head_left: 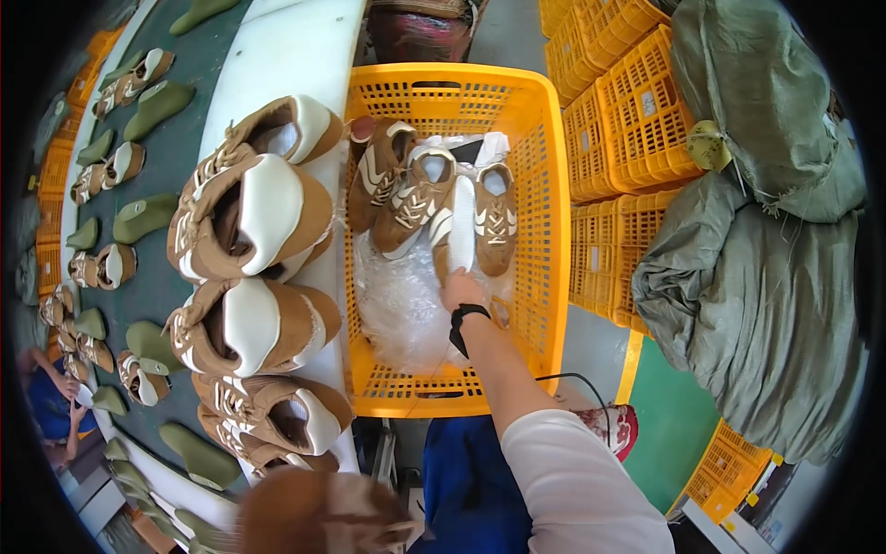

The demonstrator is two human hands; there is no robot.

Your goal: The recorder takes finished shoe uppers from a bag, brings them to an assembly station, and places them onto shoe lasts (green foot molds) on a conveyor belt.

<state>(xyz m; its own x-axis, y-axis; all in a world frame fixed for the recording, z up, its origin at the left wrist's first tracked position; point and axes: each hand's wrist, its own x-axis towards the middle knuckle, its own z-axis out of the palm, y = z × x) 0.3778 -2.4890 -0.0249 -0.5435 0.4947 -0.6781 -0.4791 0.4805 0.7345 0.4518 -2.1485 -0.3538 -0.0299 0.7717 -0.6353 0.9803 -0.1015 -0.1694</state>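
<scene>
My right hand (pixel 464 292), with a black band at its wrist, reaches into a yellow plastic crate (pixel 550 231). Its fingers are closed on the toe end of a brown and white sneaker (pixel 462 224), turned so its white sole shows. Beside it in the crate lie more sneakers of the same kind, one to the right (pixel 496 222) and others to the left (pixel 411 208). Crumpled clear plastic (pixel 397 295) lies under them. A motion-smeared brown shoe (pixel 323 512) is at the lower edge; my left hand does not show.
Several brown and white sneakers (pixel 258 323) crowd the white ledge left of the crate. Beyond it, a dark green conveyor (pixel 208 388) carries green shoe lasts (pixel 159 109) and shoes. Another person's hands (pixel 69 392) show far left. Stacked yellow crates (pixel 646 111) and grey-green sacks (pixel 738 305) stand right.
</scene>
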